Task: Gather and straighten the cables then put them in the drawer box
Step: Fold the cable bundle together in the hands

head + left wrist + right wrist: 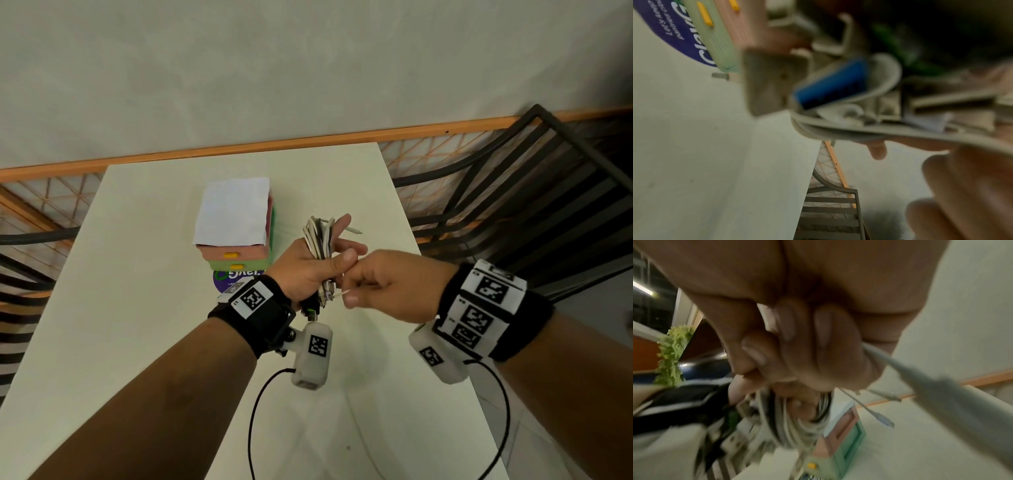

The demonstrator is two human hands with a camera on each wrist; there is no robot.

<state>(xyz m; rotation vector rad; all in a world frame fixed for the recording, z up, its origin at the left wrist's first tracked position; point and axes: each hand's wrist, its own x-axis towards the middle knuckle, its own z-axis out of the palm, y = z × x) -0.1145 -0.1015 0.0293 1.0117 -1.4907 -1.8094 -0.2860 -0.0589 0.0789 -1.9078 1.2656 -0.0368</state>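
White and dark cables (pixel 319 240); pink-and-green drawer box (pixel 239 255), yellow handles.

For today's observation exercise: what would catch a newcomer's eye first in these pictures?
The left hand, raised mid-table, grips a bundle of cables. The right hand beside it pinches one white cable. Behind them stands the drawer box, pink over green, drawers shut.

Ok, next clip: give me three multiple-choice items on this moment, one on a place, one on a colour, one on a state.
1. Where is the cable bundle?
A in the left hand
B on the table
C in a drawer

2. What colour are the drawer box handles?
A blue
B yellow
C black

3. The drawers are:
A both shut
B both open
C removed

Answers: 1 A, fingers wrap the bundle above the table; 2 B, both pulls are yellow; 3 A, both fronts sit flush. The right hand pinches one white cable end.
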